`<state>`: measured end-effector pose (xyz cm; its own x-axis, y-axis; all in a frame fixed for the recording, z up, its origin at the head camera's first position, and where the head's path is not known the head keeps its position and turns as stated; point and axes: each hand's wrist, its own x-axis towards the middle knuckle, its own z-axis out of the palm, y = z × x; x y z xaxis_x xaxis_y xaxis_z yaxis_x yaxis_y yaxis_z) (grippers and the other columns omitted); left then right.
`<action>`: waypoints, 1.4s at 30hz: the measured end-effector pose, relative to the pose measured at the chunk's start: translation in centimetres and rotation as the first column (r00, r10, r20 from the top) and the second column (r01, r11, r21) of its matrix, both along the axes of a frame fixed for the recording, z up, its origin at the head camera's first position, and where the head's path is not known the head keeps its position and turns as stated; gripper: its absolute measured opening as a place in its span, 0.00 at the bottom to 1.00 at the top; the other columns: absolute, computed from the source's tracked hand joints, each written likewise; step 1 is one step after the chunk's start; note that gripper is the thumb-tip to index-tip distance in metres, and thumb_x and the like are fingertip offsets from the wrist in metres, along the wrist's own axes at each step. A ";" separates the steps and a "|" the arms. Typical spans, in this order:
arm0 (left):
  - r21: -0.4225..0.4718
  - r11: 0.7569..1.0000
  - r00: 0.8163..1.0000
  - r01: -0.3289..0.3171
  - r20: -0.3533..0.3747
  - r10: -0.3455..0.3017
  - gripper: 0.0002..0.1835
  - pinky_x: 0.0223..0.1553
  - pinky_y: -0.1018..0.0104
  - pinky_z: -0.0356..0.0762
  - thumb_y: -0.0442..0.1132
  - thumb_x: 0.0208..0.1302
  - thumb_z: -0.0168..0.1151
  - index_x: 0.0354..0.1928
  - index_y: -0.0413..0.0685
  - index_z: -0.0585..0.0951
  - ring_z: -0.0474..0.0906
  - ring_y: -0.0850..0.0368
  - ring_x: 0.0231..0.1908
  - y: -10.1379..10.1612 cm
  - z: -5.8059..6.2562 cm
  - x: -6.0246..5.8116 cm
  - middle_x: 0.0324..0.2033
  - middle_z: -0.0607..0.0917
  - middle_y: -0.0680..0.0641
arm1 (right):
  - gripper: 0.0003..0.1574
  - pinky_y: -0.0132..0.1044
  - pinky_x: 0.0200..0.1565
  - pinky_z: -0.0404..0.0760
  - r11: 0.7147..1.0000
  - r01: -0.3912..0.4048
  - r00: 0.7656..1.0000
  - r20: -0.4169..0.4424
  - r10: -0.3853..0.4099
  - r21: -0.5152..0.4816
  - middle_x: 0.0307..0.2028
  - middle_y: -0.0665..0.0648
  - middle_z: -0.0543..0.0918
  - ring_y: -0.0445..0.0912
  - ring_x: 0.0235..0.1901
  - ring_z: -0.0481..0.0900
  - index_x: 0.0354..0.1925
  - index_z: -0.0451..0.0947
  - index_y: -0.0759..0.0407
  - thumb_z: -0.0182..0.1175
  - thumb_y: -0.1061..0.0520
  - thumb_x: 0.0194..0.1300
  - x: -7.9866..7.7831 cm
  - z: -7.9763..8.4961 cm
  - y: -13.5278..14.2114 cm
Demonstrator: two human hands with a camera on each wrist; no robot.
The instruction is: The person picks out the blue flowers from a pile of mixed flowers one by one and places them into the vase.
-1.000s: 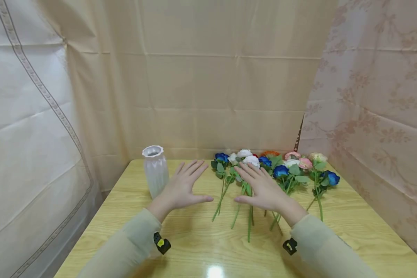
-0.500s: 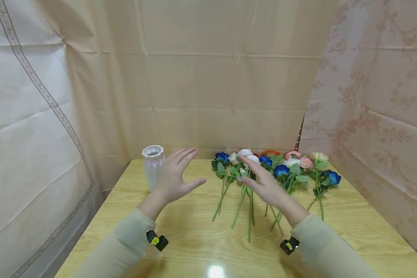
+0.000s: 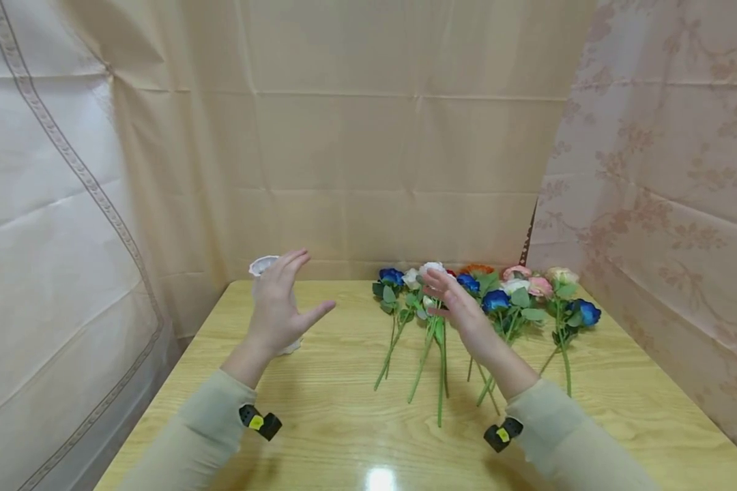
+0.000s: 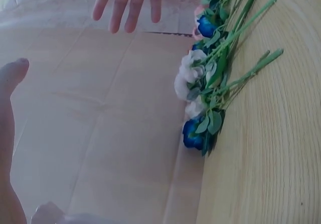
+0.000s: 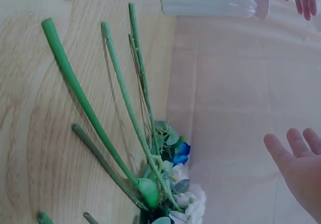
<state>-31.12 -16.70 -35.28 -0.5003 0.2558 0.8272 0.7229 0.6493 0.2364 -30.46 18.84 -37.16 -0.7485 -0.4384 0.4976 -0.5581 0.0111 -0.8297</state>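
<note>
My left hand (image 3: 278,307) hovers in front of the white fluted vase (image 3: 263,264), fingers extended and thumb apart, covering most of it in the head view. The vase stands upright; in the right wrist view its ribbed side (image 5: 210,0) shows whole, apart from the hand. My right hand (image 3: 467,320) hangs over the artificial flowers, fingers loosely extended, holding nothing. Beneath and around it lie white roses (image 3: 431,268), a blue rose (image 3: 495,300), an orange flower (image 3: 479,270) and pink ones (image 3: 540,287), their green stems (image 3: 440,395) pointing towards me.
The flowers lie along the back right of the wooden table (image 3: 344,423). A beige cloth (image 3: 374,150) hangs behind the table, with a white cloth (image 3: 49,273) on the left and a floral-patterned cloth (image 3: 669,204) on the right.
My left hand has moved left and slightly up, across the front of the vase. The right hand has turned and risen a little above the flowers. Vase and flowers stay put.
</note>
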 end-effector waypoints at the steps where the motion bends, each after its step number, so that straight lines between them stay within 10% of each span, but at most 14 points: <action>1: 0.012 1.000 1.000 -0.008 0.003 0.008 0.48 0.69 0.37 0.55 0.61 0.54 0.74 0.70 0.41 0.69 0.63 0.41 0.70 -0.2 -0.1 -0.1 0.70 0.71 0.42 | 0.41 0.68 0.66 0.62 1.000 -0.010 1.000 0.023 0.010 -0.015 0.76 0.68 0.56 0.62 0.73 0.59 0.81 0.48 0.56 0.35 0.36 0.83 -0.1 -0.1 0.0; 7: 0.055 0.998 0.999 -0.041 0.037 0.039 0.48 0.70 0.38 0.52 0.54 0.52 0.77 0.70 0.39 0.67 0.62 0.41 0.70 -1.5 -0.4 -0.4 0.69 0.71 0.40 | 0.41 0.54 0.65 0.71 0.992 -0.058 0.986 0.151 0.075 -0.114 0.76 0.66 0.56 0.61 0.73 0.58 0.81 0.46 0.57 0.32 0.36 0.83 -0.3 -0.4 -0.6; 20: 0.211 0.959 0.978 -0.189 0.124 0.166 0.60 0.67 0.34 0.54 0.48 0.43 0.85 0.75 0.40 0.59 0.59 0.36 0.69 -4.1 -1.9 -1.1 0.71 0.65 0.35 | 0.45 0.63 0.64 0.69 0.963 -0.103 0.935 0.306 0.179 -0.247 0.77 0.68 0.53 0.68 0.73 0.54 0.81 0.42 0.58 0.32 0.34 0.82 -0.7 -1.3 -2.5; 30: 0.296 0.898 0.867 -0.326 0.472 0.159 0.67 0.69 0.32 0.56 0.58 0.49 0.81 0.81 0.47 0.46 0.53 0.34 0.73 -5.6 -2.1 -0.8 0.76 0.54 0.37 | 0.47 0.69 0.66 0.62 0.951 -0.126 0.895 0.382 0.231 -0.282 0.77 0.68 0.51 0.70 0.74 0.49 0.81 0.38 0.58 0.30 0.32 0.81 -1.2 -1.7 -3.9; 42: 0.266 0.893 0.784 -0.364 0.604 0.139 0.63 0.66 0.34 0.64 0.58 0.53 0.78 0.80 0.44 0.48 0.59 0.35 0.71 -6.1 -2.8 -1.3 0.75 0.58 0.36 | 0.38 0.65 0.62 0.72 0.974 -0.075 0.881 0.444 0.166 -0.215 0.76 0.66 0.57 0.65 0.73 0.58 0.80 0.46 0.55 0.45 0.48 0.82 -2.4 -3.3 -6.3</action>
